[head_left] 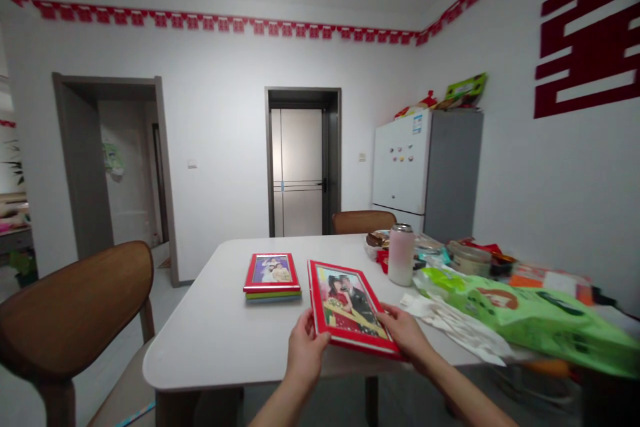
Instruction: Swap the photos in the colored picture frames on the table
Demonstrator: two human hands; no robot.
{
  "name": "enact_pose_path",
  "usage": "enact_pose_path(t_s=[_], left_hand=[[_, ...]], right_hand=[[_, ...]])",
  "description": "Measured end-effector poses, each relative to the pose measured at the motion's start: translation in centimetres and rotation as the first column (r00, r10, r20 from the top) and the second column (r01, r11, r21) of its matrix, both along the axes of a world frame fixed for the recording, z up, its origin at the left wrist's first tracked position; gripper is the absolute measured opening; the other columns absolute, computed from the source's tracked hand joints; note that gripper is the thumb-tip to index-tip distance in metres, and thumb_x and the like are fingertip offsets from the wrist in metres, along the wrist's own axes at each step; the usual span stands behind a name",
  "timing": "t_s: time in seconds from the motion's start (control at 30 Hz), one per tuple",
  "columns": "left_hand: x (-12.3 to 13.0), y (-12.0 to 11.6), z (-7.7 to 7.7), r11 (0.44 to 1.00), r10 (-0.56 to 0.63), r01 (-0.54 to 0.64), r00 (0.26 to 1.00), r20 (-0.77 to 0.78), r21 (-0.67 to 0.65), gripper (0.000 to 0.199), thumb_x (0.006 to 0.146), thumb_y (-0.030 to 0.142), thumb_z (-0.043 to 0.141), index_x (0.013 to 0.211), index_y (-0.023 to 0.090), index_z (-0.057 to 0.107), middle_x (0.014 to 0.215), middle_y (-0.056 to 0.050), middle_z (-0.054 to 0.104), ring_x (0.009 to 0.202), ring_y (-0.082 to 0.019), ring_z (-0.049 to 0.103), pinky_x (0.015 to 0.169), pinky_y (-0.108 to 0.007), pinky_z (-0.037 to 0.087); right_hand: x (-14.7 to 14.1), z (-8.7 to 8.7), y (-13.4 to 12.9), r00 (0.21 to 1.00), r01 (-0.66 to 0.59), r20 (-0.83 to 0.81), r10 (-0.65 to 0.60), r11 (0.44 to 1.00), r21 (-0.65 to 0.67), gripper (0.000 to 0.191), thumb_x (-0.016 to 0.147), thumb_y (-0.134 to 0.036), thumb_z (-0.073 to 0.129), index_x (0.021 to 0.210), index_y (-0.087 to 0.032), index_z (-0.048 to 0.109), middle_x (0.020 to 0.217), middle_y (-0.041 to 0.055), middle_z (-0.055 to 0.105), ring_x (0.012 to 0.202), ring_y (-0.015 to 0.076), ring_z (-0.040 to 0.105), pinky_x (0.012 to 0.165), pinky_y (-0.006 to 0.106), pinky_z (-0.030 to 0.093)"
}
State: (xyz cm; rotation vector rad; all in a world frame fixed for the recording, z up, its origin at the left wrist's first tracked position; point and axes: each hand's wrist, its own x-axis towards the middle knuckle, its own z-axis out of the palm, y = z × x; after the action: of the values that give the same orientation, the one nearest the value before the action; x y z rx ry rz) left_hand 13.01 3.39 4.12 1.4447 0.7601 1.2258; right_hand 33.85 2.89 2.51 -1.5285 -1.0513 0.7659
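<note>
A red-framed photo (350, 303) is held tilted above the near part of the white table (200, 333). My left hand (306, 347) grips its lower left corner, thumb on the front. At the lower right edge, my right hand (404, 330) holds the same frame, thumb on the front and the other fingers hidden behind it. To the left lies a small stack of frames, its top one red with a photo (273, 271), with green and yellow edges showing below. Neither hand touches that stack.
A pink bottle (401, 257) stands right of the held frame. White cloth (455, 323), a green package (525, 317) and a lidded tub (470, 259) crowd the right side. Brown chairs stand at the left (75, 307) and the far edge (364, 221).
</note>
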Motion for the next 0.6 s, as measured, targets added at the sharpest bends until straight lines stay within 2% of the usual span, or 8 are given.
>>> enact_pose_path(t_s=[0.1, 0.2, 0.33, 0.47, 0.6], left_hand=[[2.2, 1.0, -2.2, 1.000, 0.021, -0.020, 0.969, -0.245, 0.008, 0.039, 0.067, 0.004, 0.048, 0.105, 0.012, 0.048, 0.104, -0.006, 0.060, 0.091, -0.015, 0.057, 0.074, -0.021, 0.045], [3.5, 1.9, -3.5, 0.999, 0.037, -0.036, 0.932, -0.361, 0.009, 0.036, 0.065, 0.004, 0.051, 0.100, 0.014, 0.052, 0.096, -0.003, 0.064, 0.083, -0.014, 0.059, 0.071, -0.020, 0.045], [3.9, 2.8, -3.8, 0.995, 0.095, -0.084, 0.843, -0.530, 0.046, 0.038, 0.061, 0.008, 0.058, 0.098, 0.017, 0.055, 0.097, -0.002, 0.063, 0.087, -0.016, 0.057, 0.076, -0.021, 0.041], [4.2, 2.7, -3.7, 0.989, 0.148, -0.121, 0.760, -0.633, 0.086, 0.034, 0.063, 0.011, 0.057, 0.097, 0.017, 0.056, 0.099, -0.006, 0.062, 0.090, -0.019, 0.054, 0.078, -0.025, 0.038], [3.6, 2.1, -3.5, 0.984, 0.180, -0.143, 0.743, -0.645, 0.111, 0.031, 0.063, 0.012, 0.056, 0.094, 0.017, 0.059, 0.095, -0.007, 0.062, 0.094, -0.022, 0.051, 0.081, -0.028, 0.037]], right_hand=[[3.8, -1.0, 2.0, 0.965, 0.037, 0.262, -0.022, 0.998, -0.053, 0.033, 0.067, -0.032, 0.047, 0.090, -0.014, 0.063, 0.081, 0.0062, 0.069, 0.071, 0.0184, 0.063, 0.061, 0.025, 0.047], [5.6, -2.1, 3.2, 0.886, 0.034, 0.464, 0.013, 0.995, -0.093, 0.032, 0.069, -0.031, 0.044, 0.088, -0.015, 0.065, 0.081, 0.0052, 0.069, 0.073, 0.0174, 0.062, 0.061, 0.023, 0.045], [5.9, -2.6, 3.5, 0.807, 0.041, 0.589, 0.042, 0.991, -0.127, 0.030, 0.067, -0.027, 0.044, 0.084, -0.017, 0.067, 0.079, 0.0044, 0.069, 0.075, 0.0183, 0.062, 0.060, 0.023, 0.042], [5.8, -2.4, 3.4, 0.741, 0.082, 0.670, 0.030, 0.987, -0.135, 0.030, 0.066, -0.023, 0.044, 0.084, -0.020, 0.067, 0.083, 0.0033, 0.068, 0.081, 0.0186, 0.060, 0.064, 0.022, 0.040], [5.3, -1.6, 3.4, 0.679, 0.134, 0.734, 0.021, 0.979, -0.152, 0.029, 0.068, -0.027, 0.045, 0.086, -0.019, 0.066, 0.084, 0.0062, 0.068, 0.080, 0.0211, 0.060, 0.065, 0.026, 0.041]])
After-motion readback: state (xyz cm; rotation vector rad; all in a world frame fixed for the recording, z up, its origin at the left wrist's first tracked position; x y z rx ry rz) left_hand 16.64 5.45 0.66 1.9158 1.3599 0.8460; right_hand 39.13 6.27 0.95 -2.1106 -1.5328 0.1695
